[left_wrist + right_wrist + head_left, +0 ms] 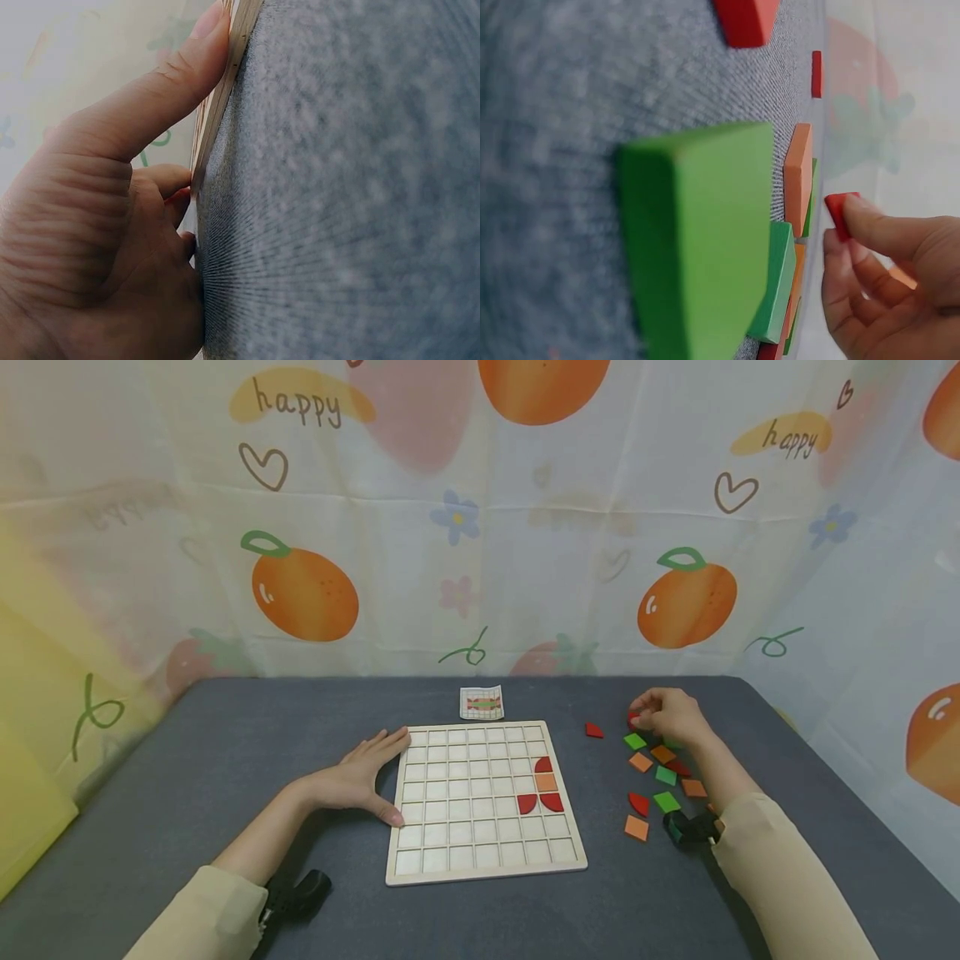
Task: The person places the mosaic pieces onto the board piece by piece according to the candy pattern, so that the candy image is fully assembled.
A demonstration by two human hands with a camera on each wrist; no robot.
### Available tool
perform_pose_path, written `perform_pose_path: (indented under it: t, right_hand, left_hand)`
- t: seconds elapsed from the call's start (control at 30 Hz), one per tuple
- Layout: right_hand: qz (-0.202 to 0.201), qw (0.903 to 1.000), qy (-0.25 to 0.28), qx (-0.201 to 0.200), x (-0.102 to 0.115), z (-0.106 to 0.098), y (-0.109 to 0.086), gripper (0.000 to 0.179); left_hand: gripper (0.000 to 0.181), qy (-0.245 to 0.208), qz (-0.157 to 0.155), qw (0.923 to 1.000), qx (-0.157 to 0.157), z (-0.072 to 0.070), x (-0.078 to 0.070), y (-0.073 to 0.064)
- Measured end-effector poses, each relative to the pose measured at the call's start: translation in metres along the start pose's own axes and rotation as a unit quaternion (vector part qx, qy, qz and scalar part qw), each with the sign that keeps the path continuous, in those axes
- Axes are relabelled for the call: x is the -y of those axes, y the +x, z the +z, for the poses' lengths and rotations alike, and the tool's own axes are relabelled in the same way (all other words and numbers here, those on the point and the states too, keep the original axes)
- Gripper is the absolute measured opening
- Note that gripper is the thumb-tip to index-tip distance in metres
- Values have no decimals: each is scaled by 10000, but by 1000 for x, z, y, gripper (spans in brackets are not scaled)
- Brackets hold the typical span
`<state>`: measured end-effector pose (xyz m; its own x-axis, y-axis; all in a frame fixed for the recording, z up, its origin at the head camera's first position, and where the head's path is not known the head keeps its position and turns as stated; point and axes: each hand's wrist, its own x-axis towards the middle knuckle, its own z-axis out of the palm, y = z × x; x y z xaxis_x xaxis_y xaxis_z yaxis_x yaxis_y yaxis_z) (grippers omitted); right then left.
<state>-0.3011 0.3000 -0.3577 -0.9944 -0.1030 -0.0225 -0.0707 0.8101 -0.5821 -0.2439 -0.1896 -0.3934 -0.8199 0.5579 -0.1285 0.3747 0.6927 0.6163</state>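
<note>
Left hand (pixel 352 782): fingers spread, touching the grid board (pixel 459 833), lower centre of frame.
Right hand (pixel 670 714): thumb and fingers pinch a red piece (pixel 838 214), right of frame.

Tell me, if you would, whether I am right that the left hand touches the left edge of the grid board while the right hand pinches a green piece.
Not quite: the right hand pinches a red piece, not a green one, as the right wrist view shows. The left hand does touch the left edge of the grid board.
</note>
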Motion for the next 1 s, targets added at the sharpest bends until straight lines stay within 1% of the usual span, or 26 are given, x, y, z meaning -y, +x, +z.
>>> perform_pose_path:
  t: [0.1,0.23,0.33,0.53,0.83,1.0]
  right_hand:
    - [-28,9999,96,-20,2,0,0,33]
    - [-53,9987,488,99,9,1,1,36]
    - [-110,9968,760,221,16,5,3,36]
    - [-383,9916,1130,497,34,15,5,32]
    - [-763,9815,1474,952,65,34,0,29]
    - [-1115,9765,1445,1147,78,44,-2,24]
  left_hand:
    - [123,-10,11,10000,7,-1,-1,0]
    - [123,11,27,10000,14,-1,-1,0]
    - [123,20,23,10000,20,-1,-2,0]
    - [123,-3,34,10000,20,-1,-1,0]
    - [123,-13,58,10000,5,0,0,-1]
    - [123,-10,37,10000,6,0,0,0]
